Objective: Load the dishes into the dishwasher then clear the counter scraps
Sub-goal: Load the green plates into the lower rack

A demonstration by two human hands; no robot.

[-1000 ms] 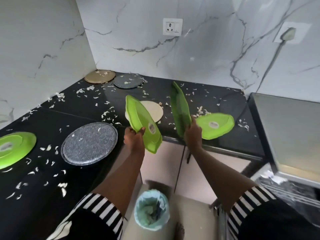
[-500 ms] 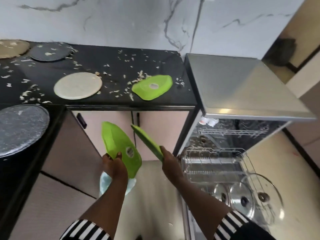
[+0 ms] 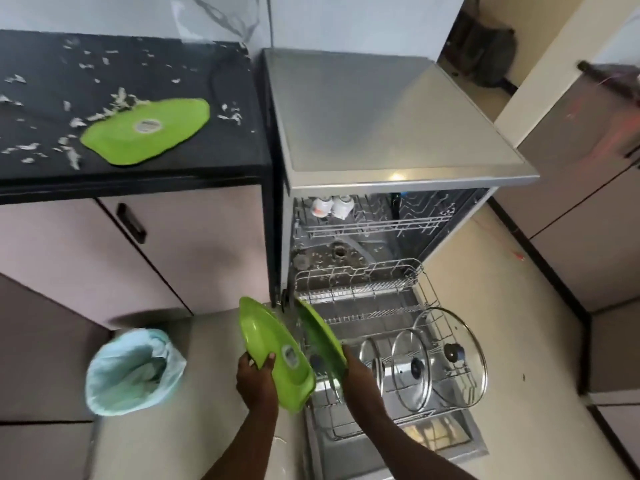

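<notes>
My left hand (image 3: 257,379) grips a green plate (image 3: 273,348) by its lower edge, tilted on edge just left of the open dishwasher (image 3: 381,237). A second green plate (image 3: 320,337), held the same way by my right hand (image 3: 356,368), leans over the left end of the pulled-out lower rack (image 3: 426,296). Three glass lids (image 3: 412,368) stand upright in that rack. One more green plate (image 3: 149,131) lies upside down on the black counter (image 3: 214,161), with white scraps (image 3: 72,155) scattered around it.
A bin lined with a pale blue bag (image 3: 133,370) stands on the floor left of my arms. Two white cups (image 3: 332,206) sit in the upper rack. Pink cabinet doors (image 3: 194,244) run under the counter. Another cabinet (image 3: 588,209) stands at the right.
I have turned right from the counter to the dishwasher. Both hands lowered their green plates toward the floor level, and the right plate now hangs over the lower rack.
</notes>
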